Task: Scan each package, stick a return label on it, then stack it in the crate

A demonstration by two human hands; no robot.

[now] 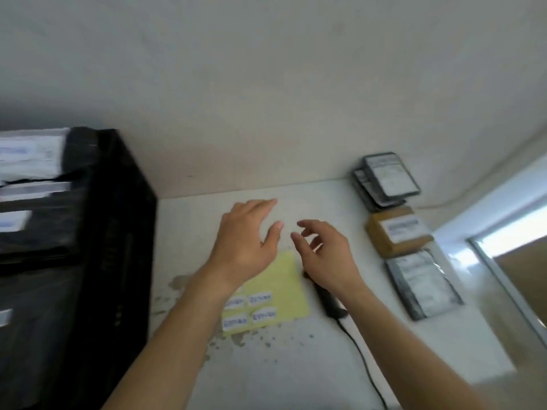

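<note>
While both hands hover above the white table [266,365], neither holds anything: the left hand [245,241] is spread flat with its fingers straight, and the right hand [322,250] has its fingers loosely curled around nothing. Beneath them lies a yellow label sheet [284,288] carrying four white labels [260,300], and just to its right a black scanner [327,300] rests on the table with its cable [364,362] trailing toward the near edge. Along the right side wait the packages: a grey stack [387,179] against the wall, a brown box [399,229] next, then a grey mailer [423,282]. On the left stands the black crate [118,247], with labelled packages [29,161] inside.
</note>
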